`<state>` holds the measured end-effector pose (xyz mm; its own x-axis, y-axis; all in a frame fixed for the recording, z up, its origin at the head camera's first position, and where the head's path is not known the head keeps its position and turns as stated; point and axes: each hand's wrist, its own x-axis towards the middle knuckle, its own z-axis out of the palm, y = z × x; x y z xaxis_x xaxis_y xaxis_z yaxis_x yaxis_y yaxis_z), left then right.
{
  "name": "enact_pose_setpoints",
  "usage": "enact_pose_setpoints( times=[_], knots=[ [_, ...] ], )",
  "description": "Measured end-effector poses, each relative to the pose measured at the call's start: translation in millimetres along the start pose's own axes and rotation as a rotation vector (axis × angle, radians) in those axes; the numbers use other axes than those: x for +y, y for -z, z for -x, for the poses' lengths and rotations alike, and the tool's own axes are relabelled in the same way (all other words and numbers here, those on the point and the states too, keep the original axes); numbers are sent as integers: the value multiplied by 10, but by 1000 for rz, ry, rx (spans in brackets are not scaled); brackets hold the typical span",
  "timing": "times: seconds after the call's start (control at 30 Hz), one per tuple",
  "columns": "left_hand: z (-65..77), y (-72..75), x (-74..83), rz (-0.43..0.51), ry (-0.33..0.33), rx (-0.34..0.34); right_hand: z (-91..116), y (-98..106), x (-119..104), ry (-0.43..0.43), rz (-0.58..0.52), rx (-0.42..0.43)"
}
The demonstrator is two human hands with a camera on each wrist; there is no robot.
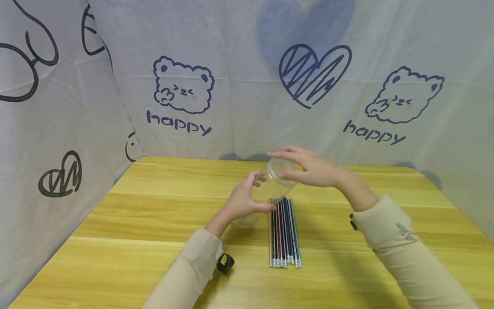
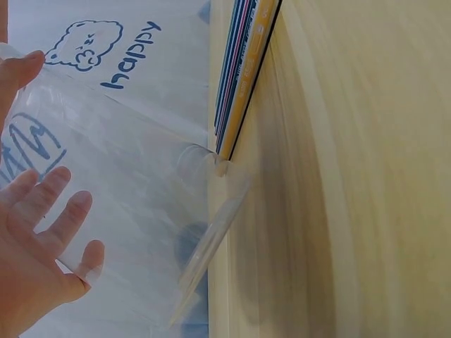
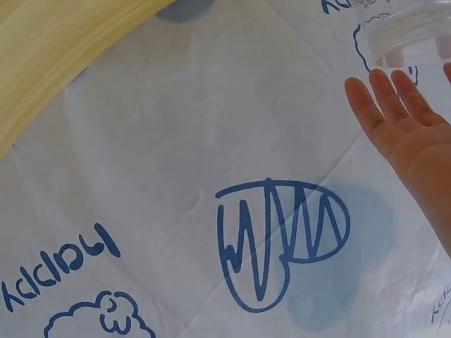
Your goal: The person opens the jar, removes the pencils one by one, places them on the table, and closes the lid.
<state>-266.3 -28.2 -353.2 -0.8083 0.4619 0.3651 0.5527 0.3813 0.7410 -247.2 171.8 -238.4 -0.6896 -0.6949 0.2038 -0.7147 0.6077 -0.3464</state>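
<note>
A clear plastic jar (image 1: 266, 189) is tilted over the table, its round lidded end (image 1: 275, 169) up to the right and its base toward the lower left. My left hand (image 1: 244, 199) holds it by the side, thumb across the near face and fingers behind. In the left wrist view, the same hand (image 2: 42, 239) spreads behind the see-through wall. My right hand (image 1: 314, 168) is at the lidded end, fingers extended above and thumb below. Straight fingers (image 3: 394, 102) appear right by the rim in the right wrist view. Pencils (image 1: 284, 234) lie side by side beneath the jar.
The wood-grain table (image 1: 154, 206) meets a white curtain (image 1: 247, 107) printed with bears and hearts behind it. Another patterned curtain (image 1: 77, 107) hangs at the left. A black wrist strap piece (image 1: 225, 263) sits by the left sleeve.
</note>
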Motion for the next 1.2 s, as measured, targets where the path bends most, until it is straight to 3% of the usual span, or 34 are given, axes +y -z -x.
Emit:
enact_pose_setpoints(
  times=[0.37, 0.97, 1.2],
  knots=[
    [5, 5, -7, -10, -3, 3, 9, 10, 11, -43, -8, -19],
    [0, -15, -16, -25, -23, 10, -101, -121, -6, -287, 96, 107],
    [7, -21, -10, -18, -15, 11, -131, -163, -27, -300, 118, 130]
  ],
)
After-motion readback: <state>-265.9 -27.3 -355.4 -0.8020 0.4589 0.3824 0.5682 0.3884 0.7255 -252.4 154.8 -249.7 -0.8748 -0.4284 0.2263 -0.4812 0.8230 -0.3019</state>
